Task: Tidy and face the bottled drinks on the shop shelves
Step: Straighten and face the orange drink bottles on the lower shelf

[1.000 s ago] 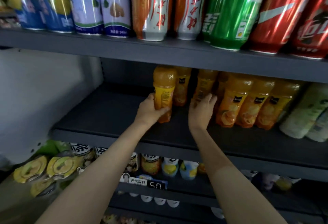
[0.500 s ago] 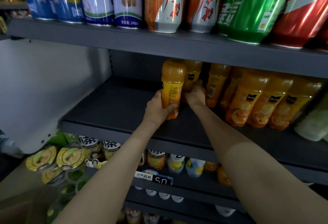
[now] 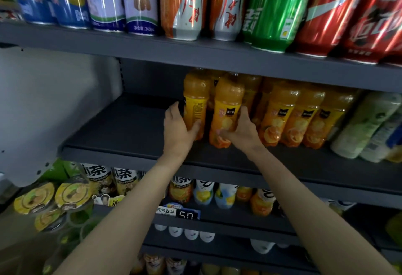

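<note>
Hands [image 3: 177, 132] [image 3: 241, 131] grip juice bottles [image 3: 195, 109] [image 3: 227, 111]; caps seemingly hidden.

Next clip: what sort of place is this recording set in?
Most likely a small shop's drinks aisle. Grey metal shelving carries a row of soft-drink cans, matching orange juice bottles stand side by side, and a price tag is clipped to a lower shelf edge.
</note>
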`<action>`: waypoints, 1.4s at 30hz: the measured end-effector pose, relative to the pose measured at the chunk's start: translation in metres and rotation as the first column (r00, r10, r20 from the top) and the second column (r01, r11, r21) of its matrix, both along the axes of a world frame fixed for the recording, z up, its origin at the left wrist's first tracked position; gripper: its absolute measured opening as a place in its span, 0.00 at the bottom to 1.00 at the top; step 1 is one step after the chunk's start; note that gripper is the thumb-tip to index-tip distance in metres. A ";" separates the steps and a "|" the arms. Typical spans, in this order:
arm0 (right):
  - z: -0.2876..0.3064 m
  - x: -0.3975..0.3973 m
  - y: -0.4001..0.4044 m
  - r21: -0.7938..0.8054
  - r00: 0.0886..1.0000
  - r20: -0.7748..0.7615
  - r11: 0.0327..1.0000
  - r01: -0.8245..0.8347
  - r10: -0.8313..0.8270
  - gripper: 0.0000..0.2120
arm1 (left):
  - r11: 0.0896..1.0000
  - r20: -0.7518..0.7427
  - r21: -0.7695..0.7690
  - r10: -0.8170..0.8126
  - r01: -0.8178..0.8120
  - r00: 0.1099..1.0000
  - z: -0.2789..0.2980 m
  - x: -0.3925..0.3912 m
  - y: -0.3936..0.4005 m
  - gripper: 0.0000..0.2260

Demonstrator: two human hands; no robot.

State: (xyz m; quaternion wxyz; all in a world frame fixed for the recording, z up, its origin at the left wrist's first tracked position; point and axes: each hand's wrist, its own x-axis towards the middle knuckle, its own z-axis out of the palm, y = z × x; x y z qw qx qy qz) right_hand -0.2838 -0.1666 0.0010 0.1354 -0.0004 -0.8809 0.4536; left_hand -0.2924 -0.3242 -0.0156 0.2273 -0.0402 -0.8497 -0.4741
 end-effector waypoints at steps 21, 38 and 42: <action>0.028 0.106 0.019 -0.781 0.989 0.145 0.616 0.101 0.021 0.27 | 0.853 0.150 0.237 -0.505 0.465 0.850 0.015 0.096 0.016 0.20; 0.028 0.131 0.047 -0.885 0.991 0.107 0.461 0.058 0.080 0.29 | 0.785 0.176 0.229 -0.614 0.575 0.769 0.033 0.112 0.025 0.21; 0.029 0.129 0.051 -0.864 0.987 0.066 0.503 -0.017 0.147 0.25 | 0.578 0.361 0.667 -0.803 0.470 0.475 0.035 0.112 0.023 0.17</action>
